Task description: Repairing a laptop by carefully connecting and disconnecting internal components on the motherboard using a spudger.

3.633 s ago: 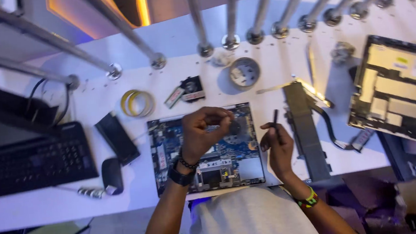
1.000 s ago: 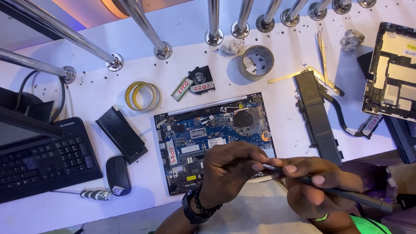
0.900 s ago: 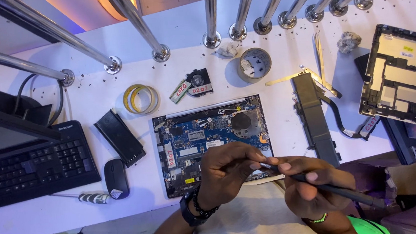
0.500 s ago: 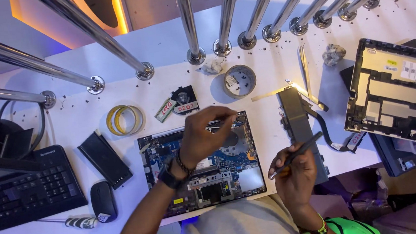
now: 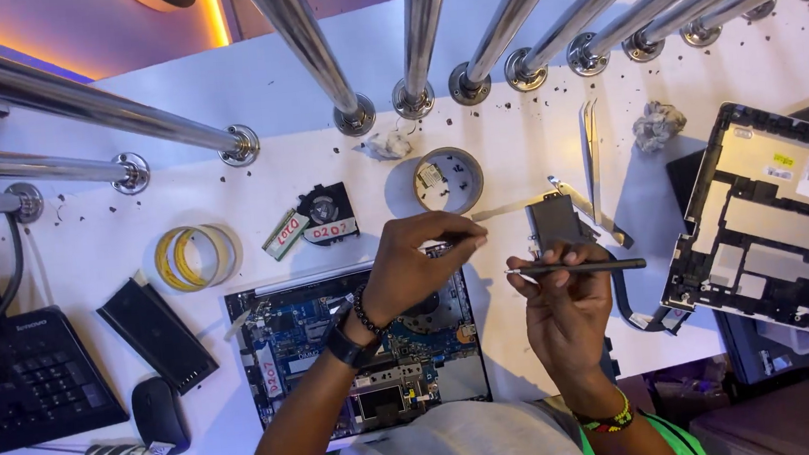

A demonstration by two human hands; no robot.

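The left hand (image 5: 417,260) is held over the upper right part of the board (image 5: 357,354), which lies flat on the desk (image 5: 514,140) just before the person; the fingertips are pinched together, and something very small may be gripped there, though it cannot be told from this view. A thin dark tool (image 5: 574,267) is grasped in the right hand (image 5: 563,311), level and clear of the board, with its tip pointing left towards the other hand. If a small screw is indeed pinched, it could be dropped among the components and lost from sight, or left lodged where a short might be caused. The tool tip could be slipped across the board if it is brought down at an angle, and a trace or a small part could be scratched. The board is overhung by the left wrist and its bead bracelet (image 5: 365,311), so a connector could be snagged as the hand is drawn back. A tin (image 5: 447,181) with loose bits stands just beyond the board, and a fan (image 5: 323,213) beside it; either could be knocked by a careless reach. Dark specks are scattered over the desk, and grit could be carried onto the board.
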